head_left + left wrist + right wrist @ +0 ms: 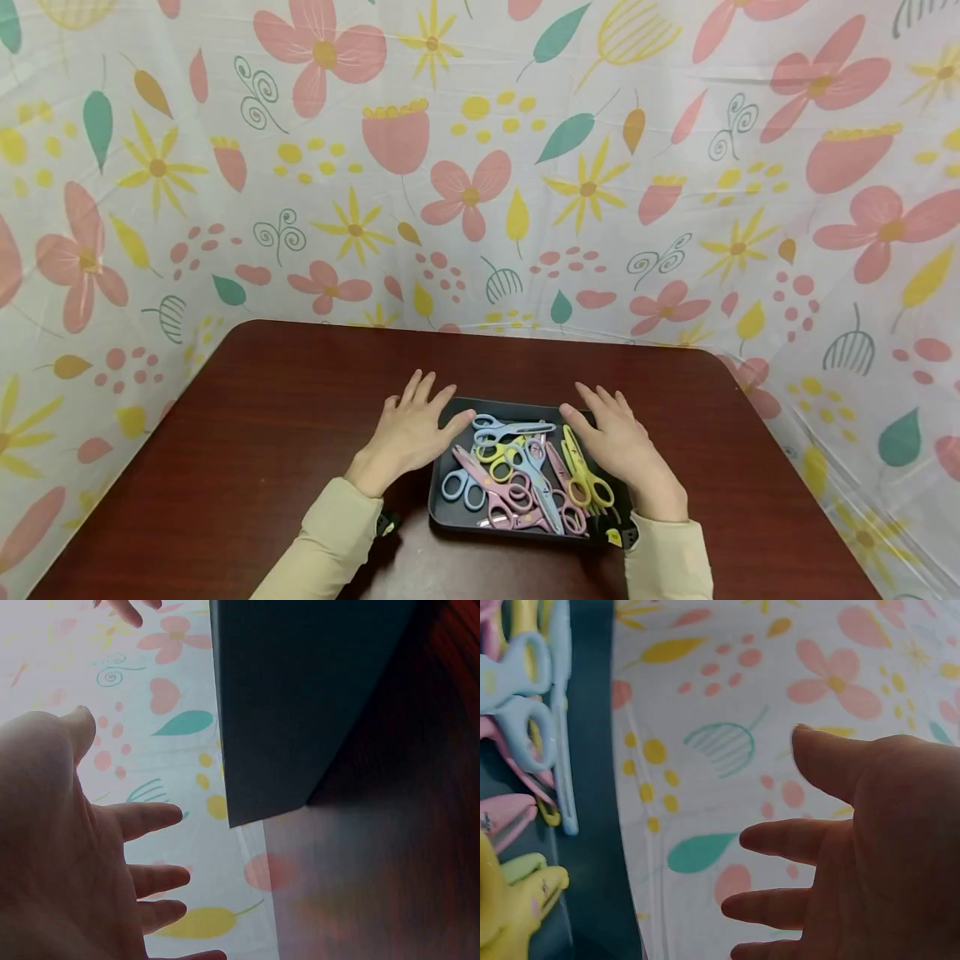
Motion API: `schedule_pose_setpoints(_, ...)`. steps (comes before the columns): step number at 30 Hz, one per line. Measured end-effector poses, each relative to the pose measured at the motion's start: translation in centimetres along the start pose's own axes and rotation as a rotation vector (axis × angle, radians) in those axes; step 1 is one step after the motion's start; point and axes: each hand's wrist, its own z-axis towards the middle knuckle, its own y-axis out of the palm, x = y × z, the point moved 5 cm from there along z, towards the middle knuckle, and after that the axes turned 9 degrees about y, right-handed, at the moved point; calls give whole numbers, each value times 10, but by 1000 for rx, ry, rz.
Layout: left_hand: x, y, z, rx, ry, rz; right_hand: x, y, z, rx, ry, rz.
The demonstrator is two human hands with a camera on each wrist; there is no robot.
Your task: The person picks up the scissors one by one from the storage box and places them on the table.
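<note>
A black rectangular tray (498, 534) stands near the front of the table, holding several craft scissors. Light blue scissors (517, 429) lie along its back, with pink scissors (487, 477) at the left and yellow scissors (590, 487) at the right. My left hand (405, 432) is above the tray's left edge, fingers spread and nothing held. Over the right edge, my right hand (622, 446) also has its fingers extended and holds nothing. In the left wrist view a gap separates the left hand (67, 825) from the tray's dark wall (292, 697).
The dark reddish-brown table (225, 450) extends around the tray. Behind it and along both sides hangs a white curtain (517, 275) printed with flowers and leaves. Blue scissors (495, 690) and yellow scissors (514, 911) lie close to the tray's edge in the right wrist view.
</note>
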Motion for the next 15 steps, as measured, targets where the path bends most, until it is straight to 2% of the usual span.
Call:
schedule_pose_setpoints(5, 4, 5, 3, -13, 19, 7, 9, -5, -2, -38, 22, 44)
schedule_pose_setpoints(11, 11, 7, 9, -35, 71, 10, 24, -10, -1, -32, 19, 45)
schedule_pose_setpoints(15, 14, 8, 13, -28, 104, 35, 34, -11, 0, -61, 37, 55)
